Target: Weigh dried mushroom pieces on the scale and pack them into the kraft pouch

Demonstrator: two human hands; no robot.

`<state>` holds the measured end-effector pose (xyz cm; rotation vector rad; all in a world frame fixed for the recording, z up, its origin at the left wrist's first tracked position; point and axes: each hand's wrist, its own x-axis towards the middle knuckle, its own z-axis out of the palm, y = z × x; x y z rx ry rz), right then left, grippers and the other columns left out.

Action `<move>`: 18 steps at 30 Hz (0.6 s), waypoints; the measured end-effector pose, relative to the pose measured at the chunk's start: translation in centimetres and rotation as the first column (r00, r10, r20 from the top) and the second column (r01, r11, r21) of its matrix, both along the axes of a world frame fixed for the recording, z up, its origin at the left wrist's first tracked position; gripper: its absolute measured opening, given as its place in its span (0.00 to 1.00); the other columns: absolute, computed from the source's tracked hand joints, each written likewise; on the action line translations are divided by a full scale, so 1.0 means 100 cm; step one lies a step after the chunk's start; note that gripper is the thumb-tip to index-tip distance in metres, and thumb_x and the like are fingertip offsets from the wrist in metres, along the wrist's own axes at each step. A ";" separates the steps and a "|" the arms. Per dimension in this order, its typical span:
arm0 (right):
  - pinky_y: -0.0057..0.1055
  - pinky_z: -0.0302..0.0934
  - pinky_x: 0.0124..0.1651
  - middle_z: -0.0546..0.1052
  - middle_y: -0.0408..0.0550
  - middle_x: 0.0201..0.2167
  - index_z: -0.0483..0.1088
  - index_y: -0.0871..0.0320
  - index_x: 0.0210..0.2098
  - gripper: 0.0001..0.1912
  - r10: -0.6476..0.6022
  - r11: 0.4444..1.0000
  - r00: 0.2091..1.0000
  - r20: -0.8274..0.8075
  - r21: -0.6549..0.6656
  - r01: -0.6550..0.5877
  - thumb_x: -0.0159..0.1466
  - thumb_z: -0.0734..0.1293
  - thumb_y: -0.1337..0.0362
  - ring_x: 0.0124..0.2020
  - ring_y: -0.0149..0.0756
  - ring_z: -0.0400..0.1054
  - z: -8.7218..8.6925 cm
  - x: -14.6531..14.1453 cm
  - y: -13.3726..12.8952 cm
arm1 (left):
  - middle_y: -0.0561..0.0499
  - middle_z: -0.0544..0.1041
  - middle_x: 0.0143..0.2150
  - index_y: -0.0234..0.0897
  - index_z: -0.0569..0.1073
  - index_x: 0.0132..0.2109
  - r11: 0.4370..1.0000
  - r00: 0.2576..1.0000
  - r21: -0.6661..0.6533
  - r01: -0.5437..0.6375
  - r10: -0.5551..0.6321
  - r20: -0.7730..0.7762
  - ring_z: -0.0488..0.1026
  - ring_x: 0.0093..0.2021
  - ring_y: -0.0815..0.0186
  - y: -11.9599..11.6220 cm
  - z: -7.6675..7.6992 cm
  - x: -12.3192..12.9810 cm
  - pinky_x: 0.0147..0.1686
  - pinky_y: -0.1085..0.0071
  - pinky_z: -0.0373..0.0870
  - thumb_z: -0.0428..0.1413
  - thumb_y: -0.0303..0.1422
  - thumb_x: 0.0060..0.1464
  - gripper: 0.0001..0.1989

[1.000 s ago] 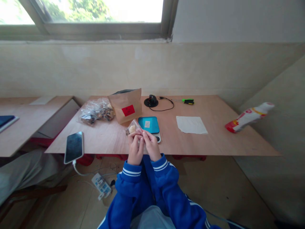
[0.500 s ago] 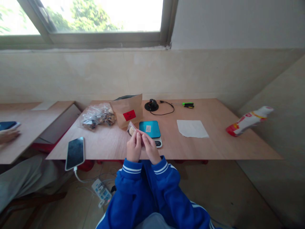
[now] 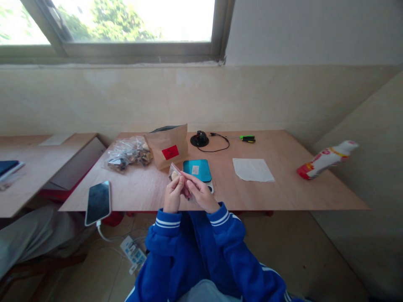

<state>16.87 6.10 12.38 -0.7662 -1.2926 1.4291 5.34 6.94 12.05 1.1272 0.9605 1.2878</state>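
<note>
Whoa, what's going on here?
Someone in blue sleeves has a small clear bag with a pale piece inside, pinched between the left hand and right hand. A blue-topped scale sits on the table just beyond, and a brown paper bag stands behind the small one.

I'm getting bright blue sleeves [image 3: 166, 243] with white stripes round the cuffs on my end. The little bag [image 3: 171, 169] is see-through with a reddish strip [image 3: 176, 169] and a cream lump [image 3: 174, 175] inside. Near it, the scale [image 3: 201, 170] has a teal-blue top. Far left I've got a brown paper bag [image 3: 157, 149] with a bright red label [image 3: 170, 152], and over on the right a bottle [image 3: 325, 160] in white, red and yellow.
</note>
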 end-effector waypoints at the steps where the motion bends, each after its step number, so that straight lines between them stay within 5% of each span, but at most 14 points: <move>1: 0.26 0.60 0.26 0.76 0.45 0.35 0.65 0.55 0.58 0.27 0.016 1.000 1.000 -0.012 -0.009 -0.016 0.63 0.64 0.50 0.24 0.27 0.61 0.000 0.000 0.001 | 0.55 0.67 0.17 0.36 0.69 0.28 1.000 1.000 -0.011 0.003 -0.002 0.012 0.66 0.16 0.71 0.000 0.002 -0.001 0.16 0.73 0.65 0.58 0.55 0.47 0.24; 3: 0.25 0.61 0.27 0.77 0.46 0.39 0.65 0.54 0.58 0.28 0.049 0.999 0.999 -0.022 -0.020 -0.049 0.61 0.66 0.52 0.25 0.27 0.62 -0.001 0.000 0.003 | 0.55 0.68 0.18 0.35 0.69 0.29 0.999 1.000 -0.031 0.009 -0.008 0.022 0.66 0.16 0.71 0.001 0.005 -0.002 0.16 0.73 0.65 0.58 0.55 0.46 0.24; 6: 0.26 0.62 0.28 0.76 0.46 0.33 0.66 0.57 0.58 0.27 0.037 0.999 0.998 0.048 0.027 -0.039 0.63 0.64 0.52 0.25 0.28 0.62 0.001 0.003 0.009 | 0.55 0.68 0.17 0.35 0.68 0.29 1.000 1.000 -0.016 0.017 -0.017 -0.025 0.67 0.17 0.70 0.001 0.008 -0.001 0.17 0.74 0.64 0.57 0.53 0.49 0.23; 12: 0.31 0.66 0.34 0.77 0.46 0.30 0.73 0.58 0.50 0.21 -0.060 0.991 0.974 0.216 0.133 0.031 0.65 0.60 0.54 0.27 0.33 0.69 0.004 0.012 0.013 | 0.57 0.66 0.15 0.37 0.66 0.27 0.989 0.950 0.114 -0.096 0.125 -0.286 0.64 0.16 0.72 -0.001 0.009 0.003 0.19 0.76 0.60 0.52 0.46 0.55 0.17; 18: 0.29 0.65 0.35 0.79 0.47 0.28 0.74 0.56 0.32 0.10 -0.338 0.919 0.771 0.540 0.368 0.145 0.63 0.62 0.60 0.30 0.36 0.74 0.004 0.019 0.023 | 0.55 0.68 0.13 0.38 0.62 0.19 0.972 0.808 0.201 -0.120 0.213 -0.549 0.65 0.16 0.73 -0.006 0.004 -0.002 0.23 0.77 0.61 0.49 0.37 0.55 0.18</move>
